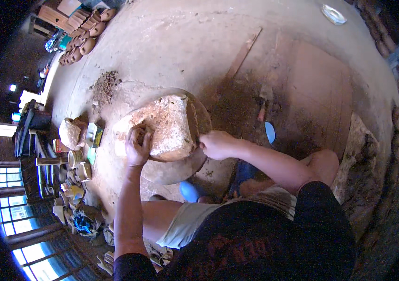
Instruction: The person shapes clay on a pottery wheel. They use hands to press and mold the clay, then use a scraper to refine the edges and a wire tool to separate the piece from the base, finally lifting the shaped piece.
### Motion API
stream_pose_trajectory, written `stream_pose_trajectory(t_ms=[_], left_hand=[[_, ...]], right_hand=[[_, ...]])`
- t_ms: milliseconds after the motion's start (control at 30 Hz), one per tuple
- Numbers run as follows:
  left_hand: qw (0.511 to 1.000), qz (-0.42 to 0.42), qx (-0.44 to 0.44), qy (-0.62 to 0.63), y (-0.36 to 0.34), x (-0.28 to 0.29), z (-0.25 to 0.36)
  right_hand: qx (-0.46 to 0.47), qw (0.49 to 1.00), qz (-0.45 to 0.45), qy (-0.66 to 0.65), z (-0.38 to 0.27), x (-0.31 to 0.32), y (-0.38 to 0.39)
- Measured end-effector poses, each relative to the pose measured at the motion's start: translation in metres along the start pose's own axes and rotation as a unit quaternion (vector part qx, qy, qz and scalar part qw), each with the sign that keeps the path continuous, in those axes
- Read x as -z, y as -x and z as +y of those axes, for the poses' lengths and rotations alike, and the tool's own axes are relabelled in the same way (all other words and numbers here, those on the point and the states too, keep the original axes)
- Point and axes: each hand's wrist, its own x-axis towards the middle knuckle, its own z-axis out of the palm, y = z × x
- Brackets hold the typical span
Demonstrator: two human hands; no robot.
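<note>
A large block with a pale, crusted top and brownish patches sits on a round turntable in front of me. On its near left part rests my left hand, fingers curled and pressed against the surface. At the block's right side my right hand is closed in a fist, its thumb side close to the edge. Whatever this fist holds, if anything, is hidden. The block's right side shows a darker brown band.
To the left stand a pale lump, a green-and-yellow box and tubs. Crumbs lie beyond the turntable. A wooden strip and a flat board lie at the right. Clay pots are stacked far left.
</note>
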Motion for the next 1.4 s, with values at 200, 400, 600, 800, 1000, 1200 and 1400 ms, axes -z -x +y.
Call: stream_pose_trajectory(t_ms=[200, 400, 600, 800, 1000, 1200, 1400], left_hand=[[0.998, 0.020, 0.043, 0.037, -0.006, -0.014, 0.025], [0.984, 0.086, 0.153, 0.029, 0.026, -0.008, 0.027], [0.962, 0.138, 0.201, 0.126, 0.043, -0.022, 0.053], [0.963, 0.049, 0.185, 0.188, 0.051, -0.019, 0.094], [0.931, -0.154, 0.073, 0.323, 0.087, -0.036, 0.154], [0.905, -0.165, 0.088, 0.382, 0.093, -0.076, 0.184], [0.832, -0.303, 0.156, 0.438, 0.075, -0.065, 0.184]], right_hand=[[0.030, 0.964, 0.258, 0.064, 0.015, 0.064, -0.041], [0.089, 0.977, 0.141, 0.135, -0.014, 0.032, -0.002], [0.084, 0.965, 0.238, -0.076, 0.000, -0.046, 0.079], [-0.032, 0.937, 0.264, -0.225, -0.011, -0.081, 0.114], [0.122, 0.902, 0.410, -0.056, -0.053, -0.063, 0.132], [0.205, 0.899, 0.374, 0.097, -0.035, -0.071, 0.133], [0.110, 0.917, 0.377, -0.068, -0.046, -0.062, 0.146]])
